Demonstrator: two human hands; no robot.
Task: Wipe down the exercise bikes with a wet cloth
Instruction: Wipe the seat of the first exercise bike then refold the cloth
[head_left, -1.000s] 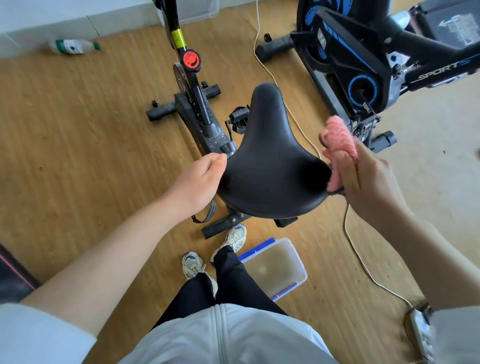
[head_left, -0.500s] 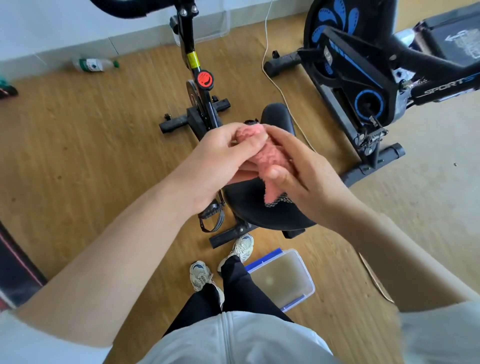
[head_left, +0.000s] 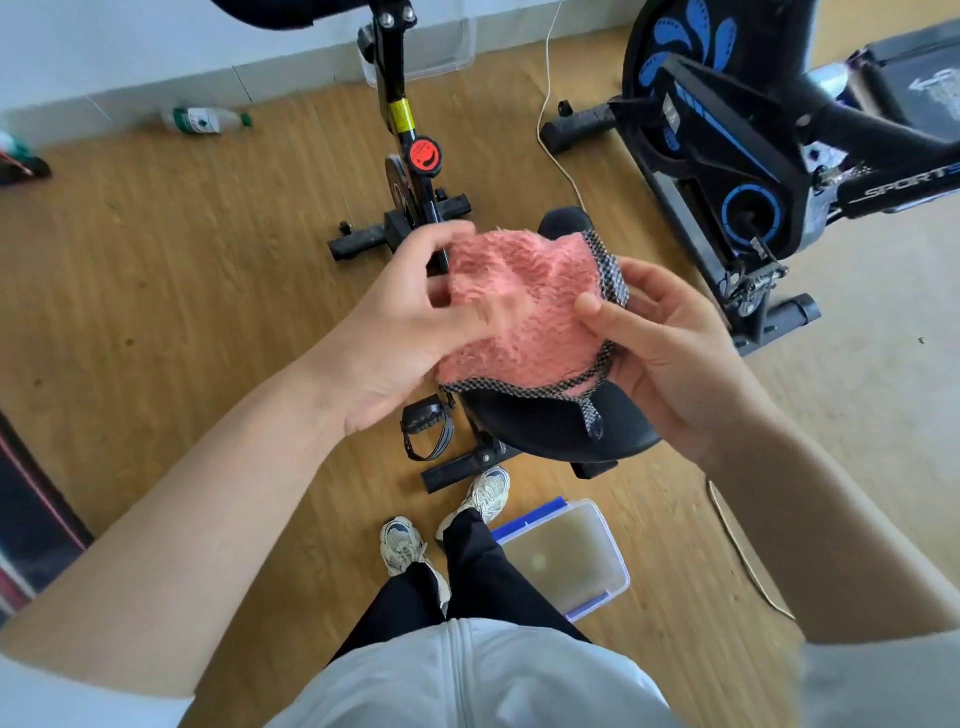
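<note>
One wide-angle head camera is being aimed forward and steeply down; the left hand (head_left: 395, 338), right hand (head_left: 675, 358) and cloth (head_left: 519, 301) are being framed close, the floor (head_left: 156, 312) farther.

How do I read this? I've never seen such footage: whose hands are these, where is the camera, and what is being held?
It is one picture from a camera worn on a person's head, looking down past their own arms. There is no machine. The left hand and right hand are bare, and both grip a pink cloth, spread between them above a black saddle. The saddle belongs to the bike straight ahead. A second bike, black and blue, stands to the right. On the wood floor are a clear box beside the person's shoes and a bottle near the wall.
</note>
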